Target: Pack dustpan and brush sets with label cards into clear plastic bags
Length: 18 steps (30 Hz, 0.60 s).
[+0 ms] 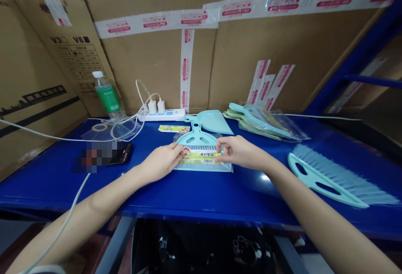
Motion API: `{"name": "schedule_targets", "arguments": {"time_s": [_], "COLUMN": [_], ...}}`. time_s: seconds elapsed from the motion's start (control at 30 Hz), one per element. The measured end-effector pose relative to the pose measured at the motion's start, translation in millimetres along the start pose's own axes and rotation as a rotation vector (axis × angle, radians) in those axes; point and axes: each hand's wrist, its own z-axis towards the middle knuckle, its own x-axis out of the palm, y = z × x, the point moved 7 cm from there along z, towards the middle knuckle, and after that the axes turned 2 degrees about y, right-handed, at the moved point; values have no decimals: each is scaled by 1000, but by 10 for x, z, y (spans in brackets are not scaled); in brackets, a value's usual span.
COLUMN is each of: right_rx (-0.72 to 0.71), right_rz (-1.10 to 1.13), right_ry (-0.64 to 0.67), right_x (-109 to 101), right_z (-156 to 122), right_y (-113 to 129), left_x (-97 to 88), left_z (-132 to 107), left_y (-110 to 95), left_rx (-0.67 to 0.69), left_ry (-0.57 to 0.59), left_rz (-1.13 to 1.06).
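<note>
In front of me on the blue table lies a light-blue dustpan and brush set (197, 138) in a clear plastic bag, with a yellow and white label card (201, 156) across its lower part. My left hand (163, 158) presses its fingertips together at the left edge of the bag and card. At the right edge, my right hand (235, 151) pinches the bag with curled fingers. Behind the set rests a loose light-blue dustpan (215, 122). A light-blue brush (326, 182) with spread bristles lies to the right of my right forearm.
Bagged green and blue dustpan sets (264, 120) lie at the back right. Another label card (173, 128) sits near a white power strip (169, 115) with plugged-in chargers. A green-labelled bottle (106, 94), white cables and a dark phone-like object (121, 155) are on the left. Cardboard (150, 64) stands behind.
</note>
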Motion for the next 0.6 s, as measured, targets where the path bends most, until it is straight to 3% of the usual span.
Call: {"name": "schedule_targets", "arguments": {"time_s": [0.2, 0.6], "right_rx": [-60, -74], "right_rz": [112, 130], "right_ry": [91, 123], "right_x": [25, 2], "right_z": [-16, -27], "right_y": [-47, -84], "left_x": [6, -1], "left_z": [-11, -13], "left_y": [15, -7], "left_rx": [0, -14], "left_ry": [7, 24], "left_rz": [5, 54]}}
